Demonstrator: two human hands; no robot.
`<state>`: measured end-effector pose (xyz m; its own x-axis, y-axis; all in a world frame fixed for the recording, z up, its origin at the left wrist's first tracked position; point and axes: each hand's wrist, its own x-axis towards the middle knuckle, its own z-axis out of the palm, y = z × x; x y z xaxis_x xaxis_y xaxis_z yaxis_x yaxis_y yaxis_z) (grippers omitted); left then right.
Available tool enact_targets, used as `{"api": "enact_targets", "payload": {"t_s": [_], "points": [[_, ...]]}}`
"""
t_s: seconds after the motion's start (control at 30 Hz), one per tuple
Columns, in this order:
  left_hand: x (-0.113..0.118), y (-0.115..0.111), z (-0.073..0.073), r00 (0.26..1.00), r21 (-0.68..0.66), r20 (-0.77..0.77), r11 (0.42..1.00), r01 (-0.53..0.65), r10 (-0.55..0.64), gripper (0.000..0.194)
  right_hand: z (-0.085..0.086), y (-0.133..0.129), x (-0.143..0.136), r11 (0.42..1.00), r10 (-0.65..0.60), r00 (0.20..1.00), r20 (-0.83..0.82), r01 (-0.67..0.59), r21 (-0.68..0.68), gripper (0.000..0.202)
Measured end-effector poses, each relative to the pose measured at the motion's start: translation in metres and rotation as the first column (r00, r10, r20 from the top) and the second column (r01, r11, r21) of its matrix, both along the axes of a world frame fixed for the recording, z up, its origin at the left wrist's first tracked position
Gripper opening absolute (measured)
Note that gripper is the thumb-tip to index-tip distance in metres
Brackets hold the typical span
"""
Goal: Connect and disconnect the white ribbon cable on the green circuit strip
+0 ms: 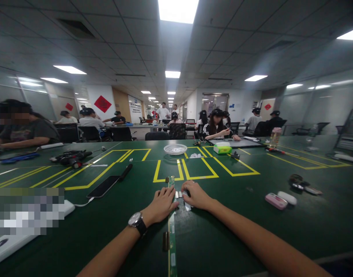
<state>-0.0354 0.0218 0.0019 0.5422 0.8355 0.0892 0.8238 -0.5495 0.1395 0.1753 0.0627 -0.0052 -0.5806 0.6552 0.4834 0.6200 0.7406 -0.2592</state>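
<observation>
Your left hand (pixel 162 204) lies palm down across the green circuit strip (pixel 172 238), fingers stretched out and only slightly apart, the thumb on the strip's right side; it rests over the strip rather than closing round it. Your right hand (pixel 196 195) is half curled, its fingertips at a small silver piece (pixel 178 194) just beside the strip; you can't tell from here whether they pinch it. A white scrap (pixel 188 207) pokes out beneath that hand.

The strip runs lengthwise down the middle of the green desk (pixel 228 238), from your fingertips towards the near edge and out of view. A brown tab (pixel 165 241) sticks out from its left side, nearer you than your hand. You wear a watch (pixel 135 219) on your left wrist.

Towards the desk's left side lies a black phone (pixel 104 187) with a white cable (pixel 84 203) plugged in. Towards the right side, a pink case (pixel 276 201) sits just beside a white case (pixel 287 197). Near the far edge stand a clear dish (pixel 175 149) and a green tissue pack (pixel 222 149).
</observation>
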Motion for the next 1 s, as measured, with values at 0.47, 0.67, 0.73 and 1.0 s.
{"api": "enact_targets", "payload": {"t_s": [0.47, 0.67, 0.73, 1.0], "points": [[0.001, -0.004, 0.011, 1.000, -0.036, 0.020, 0.999, 0.011, -0.010, 0.061, -0.002, 0.004, 0.000, 0.998, 0.048, 0.999, 0.007, -0.048, -0.028, 0.015], [0.006, -0.004, 0.007, 0.999, -0.048, 0.033, 0.998, -0.040, 0.041, 0.062, -0.005, 0.001, -0.004, 1.000, -0.008, 1.000, -0.017, 0.008, -0.030, 0.014], [0.006, -0.003, 0.006, 0.999, -0.048, 0.035, 0.998, -0.036, 0.038, 0.062, -0.005, 0.001, -0.004, 0.999, -0.011, 0.999, -0.030, 0.010, -0.034, 0.013], [-0.001, 0.002, 0.007, 0.999, -0.071, 0.035, 0.997, 0.022, -0.019, 0.062, 0.002, 0.007, 0.000, 0.994, 0.067, 0.997, -0.030, -0.069, -0.088, 0.018]]}}
